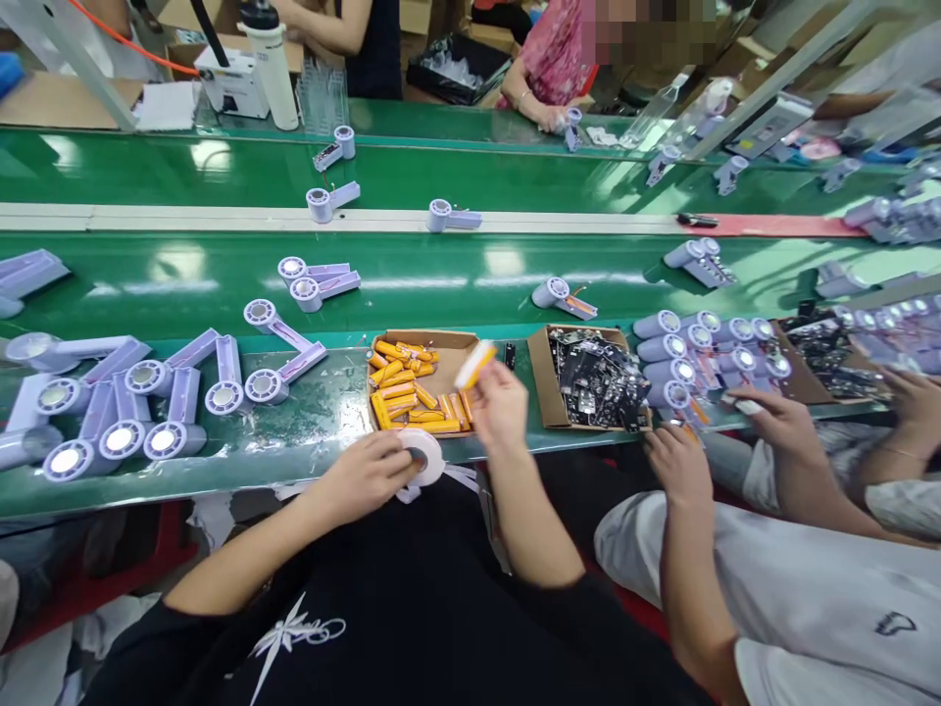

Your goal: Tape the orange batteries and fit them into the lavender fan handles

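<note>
A white tape roll [424, 458] is in my left hand [368, 473], whose fingers close on its left side near the table's front edge. My right hand [501, 404] is raised at the right side of a cardboard box [456, 345] and pinches an orange battery with a white strip on it [474, 365]. Several orange batteries [397, 389] lie inside that box, mostly at its left and front. Loose white tape hangs to the right of the roll, above my lap.
Lilac fan housings [122, 438] crowd the left of the green table. A box of black circuit boards [540, 378] stands to the right, beside upright housings [666, 348]. A co-worker's hands [680, 461] work there. More housings [553, 291] lie farther back.
</note>
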{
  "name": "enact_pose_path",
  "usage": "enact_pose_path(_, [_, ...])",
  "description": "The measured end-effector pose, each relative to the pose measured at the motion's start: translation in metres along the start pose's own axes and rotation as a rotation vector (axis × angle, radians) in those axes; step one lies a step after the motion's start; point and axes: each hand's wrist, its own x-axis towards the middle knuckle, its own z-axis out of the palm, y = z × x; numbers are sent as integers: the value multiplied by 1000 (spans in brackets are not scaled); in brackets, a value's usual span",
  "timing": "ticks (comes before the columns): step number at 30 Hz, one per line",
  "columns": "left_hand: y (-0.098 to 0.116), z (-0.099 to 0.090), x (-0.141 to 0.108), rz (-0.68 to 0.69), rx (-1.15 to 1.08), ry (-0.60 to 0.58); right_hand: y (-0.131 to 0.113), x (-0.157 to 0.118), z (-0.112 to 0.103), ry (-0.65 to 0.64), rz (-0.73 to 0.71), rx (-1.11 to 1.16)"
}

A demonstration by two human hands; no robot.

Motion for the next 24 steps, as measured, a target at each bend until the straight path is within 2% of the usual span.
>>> enact_pose_path(1, [-2,2,4,1,-29,-46,-10,14,-7,22,-59,25])
enact_pose_path(3, [-22,-2,18,-28,-103,-148,-29,38,-15,0,-146,44])
enact_pose_path(5, [-60,-14,38,-71,-211,-233,-37,47,-15,-75,-155,14])
enact_pose_path(7, [-107,-24,58,-220,-233,-244,-33,42,-10,-134,-130,-23])
enact_pose_path(10, [-179,-26,76,-626,58,-208,-18,25,-1,-152,-132,-23])
enact_pose_path(11, [-199,-24,79,-719,181,-221,-14,21,1,-152,-141,-14])
enact_pose_path(13, [-231,-15,79,-784,334,-288,-10,19,3,-155,-156,-4])
enact_pose_path(16, [-257,0,75,-752,363,-352,-13,26,1,-155,-170,-27])
enact_pose_path(20, [-270,15,71,-660,294,-389,-22,41,1,-241,-150,-144])
enact_pose_path(24, [-284,23,71,-558,183,-410,-22,71,24,-405,-171,-313])
